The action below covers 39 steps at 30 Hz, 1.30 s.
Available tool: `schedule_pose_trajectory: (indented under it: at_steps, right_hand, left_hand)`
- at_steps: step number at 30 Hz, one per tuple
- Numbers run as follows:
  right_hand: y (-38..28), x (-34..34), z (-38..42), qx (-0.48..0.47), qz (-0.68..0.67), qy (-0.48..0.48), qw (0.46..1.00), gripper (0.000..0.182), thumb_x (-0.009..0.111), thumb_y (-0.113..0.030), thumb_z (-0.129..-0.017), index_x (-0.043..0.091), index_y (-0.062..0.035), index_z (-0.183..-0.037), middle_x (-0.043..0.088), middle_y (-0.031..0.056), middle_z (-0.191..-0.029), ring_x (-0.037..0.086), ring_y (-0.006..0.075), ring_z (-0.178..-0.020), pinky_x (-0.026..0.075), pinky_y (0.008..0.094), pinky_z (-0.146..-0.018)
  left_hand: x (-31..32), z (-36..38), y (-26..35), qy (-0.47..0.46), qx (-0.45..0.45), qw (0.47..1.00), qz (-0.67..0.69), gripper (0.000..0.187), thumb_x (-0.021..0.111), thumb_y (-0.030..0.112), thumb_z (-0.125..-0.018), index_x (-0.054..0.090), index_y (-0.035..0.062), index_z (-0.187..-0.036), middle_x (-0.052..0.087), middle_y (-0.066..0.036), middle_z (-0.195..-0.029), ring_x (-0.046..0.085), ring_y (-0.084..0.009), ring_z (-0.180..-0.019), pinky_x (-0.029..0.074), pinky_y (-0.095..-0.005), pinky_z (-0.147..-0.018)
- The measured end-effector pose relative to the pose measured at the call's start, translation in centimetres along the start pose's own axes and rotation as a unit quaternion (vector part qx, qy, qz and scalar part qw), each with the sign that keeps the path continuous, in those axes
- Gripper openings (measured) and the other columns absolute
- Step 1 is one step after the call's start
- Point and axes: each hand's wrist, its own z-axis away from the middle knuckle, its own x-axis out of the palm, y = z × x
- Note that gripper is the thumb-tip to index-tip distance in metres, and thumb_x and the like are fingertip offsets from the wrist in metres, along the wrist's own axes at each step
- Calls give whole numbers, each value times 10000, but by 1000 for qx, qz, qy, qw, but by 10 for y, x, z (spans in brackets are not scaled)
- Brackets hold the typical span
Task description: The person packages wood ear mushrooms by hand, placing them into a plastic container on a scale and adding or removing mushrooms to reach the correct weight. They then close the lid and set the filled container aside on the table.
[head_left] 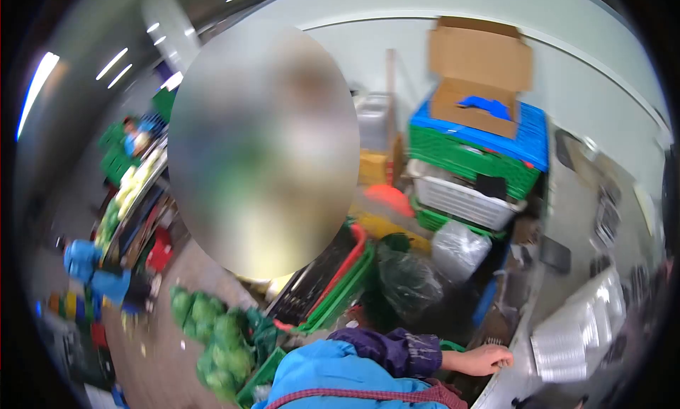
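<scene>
My left hand (483, 360) reaches out from a purple sleeve (397, 354) and rests at the edge of the grey metal worktop (525, 338). Its fingers are curled closed; whatever may be inside them is hidden. Just right of it, on the worktop, lies a leaning stack of clear plastic trays (577, 331). My blue apron (322, 370), tied with a red cord, fills the bottom of the view. My right hand is out of view.
Green cabbages (219, 338) lie on the left. Green crates (464, 154) carry an opened cardboard box (467, 111) by the wall. Clear plastic bags (460, 249) sit beyond my arm. A co-worker (106, 274) in blue is at far left; a large blur hides the centre.
</scene>
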Motion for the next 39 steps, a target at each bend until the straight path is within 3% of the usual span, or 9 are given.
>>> schedule_pose_trajectory:
  at_steps: [2, 6, 7, 10, 16, 20, 29, 36, 39]
  right_hand:
    - [44, 64, 16, -37, -191, 14, 981, 692, 618, 58, -720, 385, -40, -1364, 391, 204, -1374, 374, 372, -1268, 306, 418, -1058]
    - [-17, -1, 10, 137, -144, 17, 980, 508, 653, -121, -759, 520, -126, -1249, 536, 114, -1243, 500, 302, -1158, 453, 383, -920]
    - [-21, -15, 9, 119, -111, 37, 986, 468, 661, -125, -745, 541, -127, -1197, 559, 112, -1190, 543, 306, -1080, 490, 387, -844]
    - [-23, -35, 25, 75, -179, 91, 977, 320, 652, -140, -764, 564, -126, -1071, 561, 92, -911, 605, 293, -726, 505, 384, -553]
    - [-11, -90, 112, 126, -271, 68, 952, 217, 668, -91, -772, 594, -89, -976, 562, 76, -834, 604, 269, -692, 493, 357, -541]
    - [20, -115, 192, 311, -249, 83, 913, 217, 658, -25, -758, 602, -64, -964, 580, 86, -826, 613, 238, -691, 498, 334, -553]
    - [56, -146, 293, 512, -4, -65, 857, 339, 676, -97, -740, 571, -81, -1062, 601, 81, -983, 565, 290, -948, 485, 380, -773]
    - [79, -135, 239, 527, -241, 54, 813, 298, 687, -112, -760, 603, -64, -1043, 623, 105, -987, 599, 255, -893, 490, 347, -772]
    - [89, -123, 197, 439, -247, 67, 861, 352, 687, -141, -772, 579, -68, -1099, 604, 110, -1035, 598, 275, -918, 497, 359, -777]
  left_hand:
    - [9, 0, -5, -10, 28, 1000, -9, 294, 551, -14, -747, 575, 23, -1037, 604, -137, -960, 600, -290, -904, 476, -378, -752]
    - [13, 2, 14, -75, -22, 997, -9, 331, 581, -26, -759, 602, 46, -1080, 630, -107, -998, 628, -213, -878, 511, -312, -755]
    - [12, -3, 31, -99, -44, 994, -8, 324, 565, -64, -742, 611, 29, -1050, 635, -148, -1000, 633, -267, -898, 508, -344, -776]
    - [20, -17, 47, -181, -73, 981, 3, 273, 593, -39, -811, 606, 24, -1077, 636, -81, -1008, 625, -152, -916, 505, -266, -781]
    - [74, -40, 65, -283, -51, 957, 30, 252, 561, -68, -824, 589, -11, -1068, 620, -67, -1016, 601, -127, -923, 494, -251, -784]
    - [103, -69, 77, -297, -25, 953, 54, 252, 579, -37, -820, 605, 7, -1067, 636, -87, -1011, 624, -158, -908, 513, -287, -759]
    - [167, -151, 109, -322, -15, 943, 78, 357, 562, -40, -834, 531, 14, -1185, 583, -100, -1123, 568, -147, -992, 486, -271, -825]
    - [244, -185, 122, -325, -42, 945, 20, 507, 589, 22, -848, 396, 0, -1316, 497, -151, -1222, 581, -148, -887, 507, -256, -742]
    - [269, -183, 117, -357, -86, 929, 45, 531, 546, -52, -820, 399, 21, -1325, 481, -88, -1067, 567, -114, -698, 493, -236, -618]
